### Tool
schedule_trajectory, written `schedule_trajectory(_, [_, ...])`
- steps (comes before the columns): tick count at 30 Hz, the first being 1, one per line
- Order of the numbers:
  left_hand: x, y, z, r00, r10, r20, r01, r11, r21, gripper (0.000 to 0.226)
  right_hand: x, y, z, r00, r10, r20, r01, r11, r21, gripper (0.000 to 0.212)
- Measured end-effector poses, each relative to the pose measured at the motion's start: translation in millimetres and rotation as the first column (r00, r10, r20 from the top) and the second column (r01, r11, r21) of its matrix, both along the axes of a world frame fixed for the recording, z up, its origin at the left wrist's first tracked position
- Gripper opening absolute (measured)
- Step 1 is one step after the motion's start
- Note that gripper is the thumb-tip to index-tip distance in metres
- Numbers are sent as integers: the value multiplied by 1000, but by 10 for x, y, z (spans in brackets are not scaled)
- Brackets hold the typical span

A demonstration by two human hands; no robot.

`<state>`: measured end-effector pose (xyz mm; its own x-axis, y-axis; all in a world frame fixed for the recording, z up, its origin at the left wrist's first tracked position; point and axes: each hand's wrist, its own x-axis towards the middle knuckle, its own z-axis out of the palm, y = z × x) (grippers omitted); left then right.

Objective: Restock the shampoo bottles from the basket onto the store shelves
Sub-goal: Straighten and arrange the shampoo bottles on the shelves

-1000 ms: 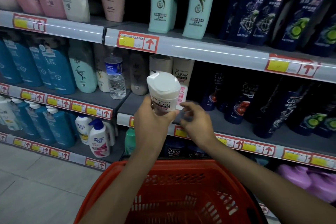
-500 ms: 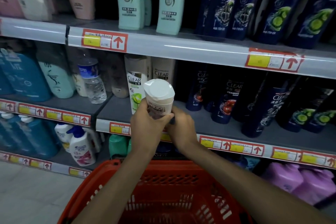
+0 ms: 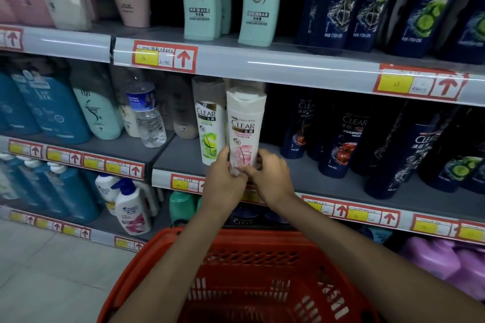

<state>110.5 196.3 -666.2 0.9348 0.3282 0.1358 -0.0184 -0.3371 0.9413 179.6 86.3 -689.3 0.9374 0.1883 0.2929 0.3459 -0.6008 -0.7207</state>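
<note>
Crowding pink bottle (image 3: pixel 244 134) (left): green bottle (image 3: pixel 210 128)

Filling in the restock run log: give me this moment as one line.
stage: placing | left hand + right hand: holding white pink-label CLEAR bottle upright | beside green-label CLEAR bottle | middle shelf | basket below

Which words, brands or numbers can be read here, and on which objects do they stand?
"CLEAR": pink-label white bottle, held by left hand and right hand.
"CLEAR": green-label white bottle beside it.
"CLEAR": dark blue bottles, both shelves.
"12": yellow price tag.
Chinese characters, small print and the other price tags: too blurred to read.
</note>
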Motion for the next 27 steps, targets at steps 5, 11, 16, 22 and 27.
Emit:
schedule_trajectory(5, [15,80,-32,997,-2,-73,7,998,61,43,62,14,5,999,-39,-16,39,999,13,45])
schedule_trajectory(11, [40,77,-114,994,-21,-110,17,999,-29,46,1,47,-40,994,-91,-65,99,986,134,39])
schedule_trajectory(16, [73,55,-178,994,-7,-110,-1,997,-72,42,-28,96,-68,987,-162,-24,163,981,107,31])
schedule_trajectory(22, [147,120,-270,982,-89,-167,61,985,-163,74,13,93,-9,983,-169,-74,178,977,120,35])
schedule_trajectory(27, [158,140,-280,979,-80,-185,46,982,-186,84,-4,108,-21,984,-152,-91,164,977,137,36])
